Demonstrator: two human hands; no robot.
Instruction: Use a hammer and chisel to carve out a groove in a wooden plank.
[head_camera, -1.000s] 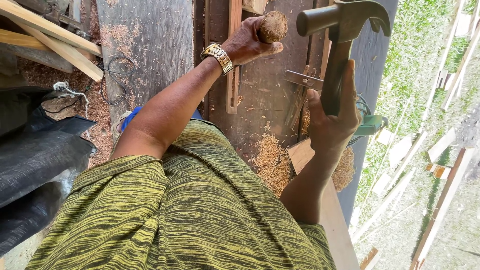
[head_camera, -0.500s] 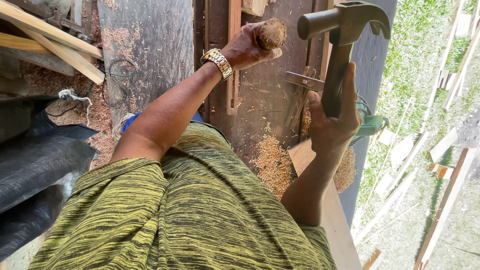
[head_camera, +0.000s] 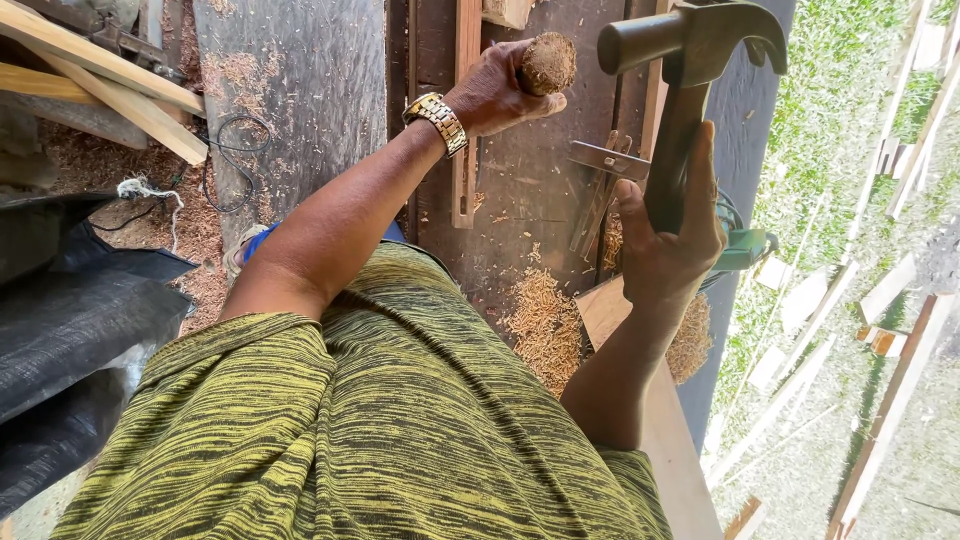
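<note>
Now your left hand (head_camera: 495, 90) clamps a round wooden block (head_camera: 547, 62) while your right hand's (head_camera: 668, 245) fingers wrap tight around the hammer (head_camera: 690, 60).

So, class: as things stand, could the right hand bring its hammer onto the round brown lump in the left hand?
Probably yes. The right hand grips the hammer raised beside the round brown lump, which the left hand holds up; only open air lies between them.

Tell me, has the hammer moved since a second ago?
No. The hammer in the right hand keeps its place against the metal square on the workbench.
</note>
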